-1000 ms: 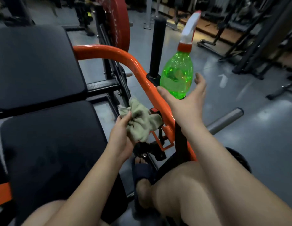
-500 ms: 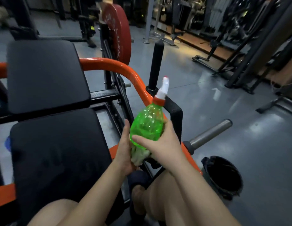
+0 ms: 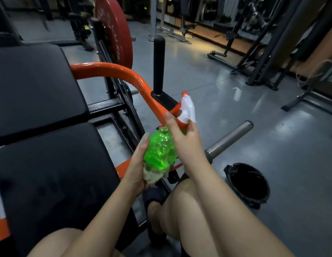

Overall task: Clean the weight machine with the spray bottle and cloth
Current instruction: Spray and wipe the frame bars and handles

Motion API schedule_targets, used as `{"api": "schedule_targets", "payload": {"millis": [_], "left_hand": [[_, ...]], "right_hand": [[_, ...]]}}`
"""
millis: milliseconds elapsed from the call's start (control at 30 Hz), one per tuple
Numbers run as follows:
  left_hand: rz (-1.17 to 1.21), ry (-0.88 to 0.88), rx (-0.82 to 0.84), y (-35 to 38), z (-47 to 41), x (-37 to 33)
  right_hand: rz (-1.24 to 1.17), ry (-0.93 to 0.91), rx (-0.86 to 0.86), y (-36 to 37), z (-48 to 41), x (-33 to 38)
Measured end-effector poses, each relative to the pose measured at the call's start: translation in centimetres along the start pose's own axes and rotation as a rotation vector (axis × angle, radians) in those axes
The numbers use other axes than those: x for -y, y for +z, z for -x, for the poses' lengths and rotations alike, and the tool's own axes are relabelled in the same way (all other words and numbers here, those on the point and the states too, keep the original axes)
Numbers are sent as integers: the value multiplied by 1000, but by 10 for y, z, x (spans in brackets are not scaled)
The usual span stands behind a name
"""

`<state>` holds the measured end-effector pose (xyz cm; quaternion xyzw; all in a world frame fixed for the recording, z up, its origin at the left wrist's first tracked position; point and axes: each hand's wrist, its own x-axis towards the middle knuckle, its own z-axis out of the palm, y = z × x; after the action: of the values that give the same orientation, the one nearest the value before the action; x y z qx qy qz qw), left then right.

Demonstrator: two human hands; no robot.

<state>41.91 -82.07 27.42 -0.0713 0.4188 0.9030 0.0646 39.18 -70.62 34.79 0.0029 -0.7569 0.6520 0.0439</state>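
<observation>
left hand grip held the bunched cloth under the base of the green spray bottle | right hand grip was wrapped round its neck, just below the white trigger | bottle was right of the weight machine pads, by the orange bar

Spray bottle: translucent green, white-orange trigger head, tilted, base against cloth. Cloth: beige, bunched in your left hand. Weight machine: orange frame, black pads.
</observation>
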Motion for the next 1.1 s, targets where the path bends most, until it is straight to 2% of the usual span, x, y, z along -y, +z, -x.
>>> {"api": "schedule_targets", "payload": {"millis": [100, 167, 300, 400, 467, 567, 700, 867, 933, 1000, 1100], "left_hand": [[-30, 62, -20, 5, 3, 1], [-18, 50, -58, 5, 4, 1], [143, -53, -147, 4, 3, -2], [151, -81, -195, 1, 1, 4], [159, -112, -214, 1, 3, 9], [209, -132, -177, -2, 2, 6], [191, -112, -171, -8, -2, -3], [144, -133, -137, -10, -3, -9], [161, -140, -131, -10, -3, -14], [194, -133, -121, -10, -1, -20], [121, -138, -126, -14, 2, -19]], "right_hand": [[-250, 63, -53, -7, -7, 2], [-303, 128, -32, -12, -7, 3], [-122, 164, 88, -4, -1, 1], [159, 123, 81, 10, 4, 3], [235, 133, 41, 16, 8, 7], [184, 117, -37, 18, 15, 11], [-86, 145, -62, 13, 18, 13], [-59, 28, -122, 4, 22, 31], [-4, -49, -150, -12, 18, 43], [146, -120, -101, -29, 15, 44], [405, -71, -37, -50, 26, 20]]}}
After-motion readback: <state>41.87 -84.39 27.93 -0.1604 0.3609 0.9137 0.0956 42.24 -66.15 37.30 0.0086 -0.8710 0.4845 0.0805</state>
